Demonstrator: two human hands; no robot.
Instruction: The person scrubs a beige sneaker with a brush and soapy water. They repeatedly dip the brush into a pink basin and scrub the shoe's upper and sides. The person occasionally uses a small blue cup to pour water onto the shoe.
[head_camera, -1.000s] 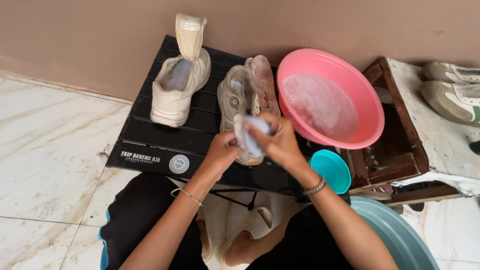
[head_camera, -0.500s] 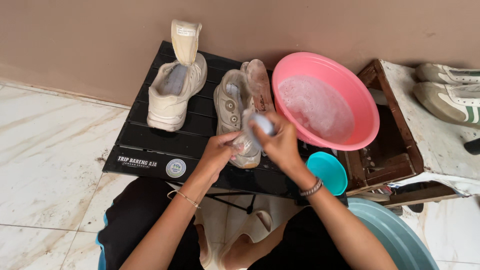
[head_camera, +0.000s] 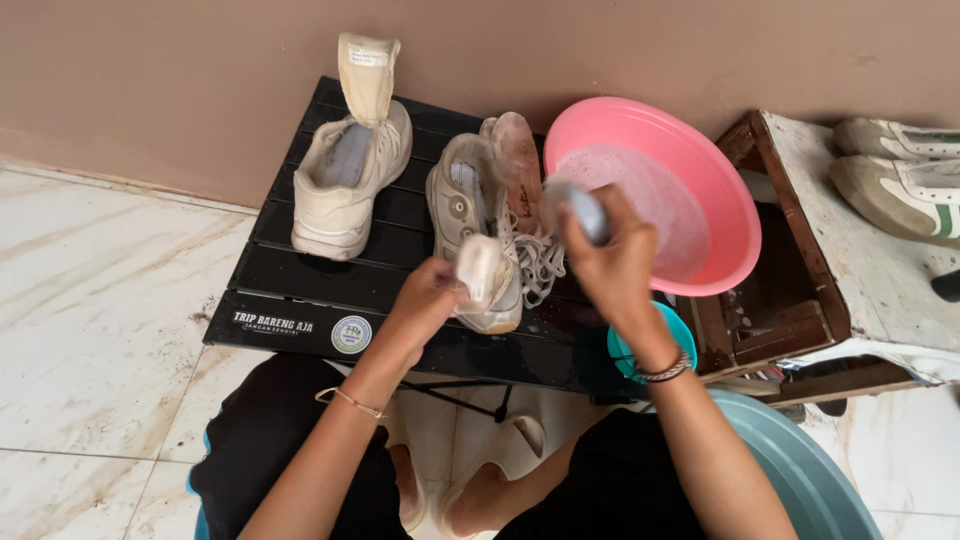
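Since a second ago the right hand (head_camera: 610, 255) has lifted its blurred brush (head_camera: 578, 205), fingers wrapped round it; the left hand's (head_camera: 430, 295) fingers grip a pale insole (head_camera: 480, 272). Two worn cream sneakers (head_camera: 350, 175) sit on the black slatted bench (head_camera: 300, 280).

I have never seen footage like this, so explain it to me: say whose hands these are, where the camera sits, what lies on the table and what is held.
There is no machine here. A person wears one camera on the head, and it looks down at that person's own two bare hands.

In front is a black slatted folding table. On it stand a cream sneaker with its tongue pulled up and a second cream sneaker with loose laces; an insole leans beside it. A pink basin of soapy water sits at the table's right end.

The left hand holds a small pale piece, too blurred to name, over the second sneaker's toe. The right hand grips a grey-blue object, also blurred, near the basin.
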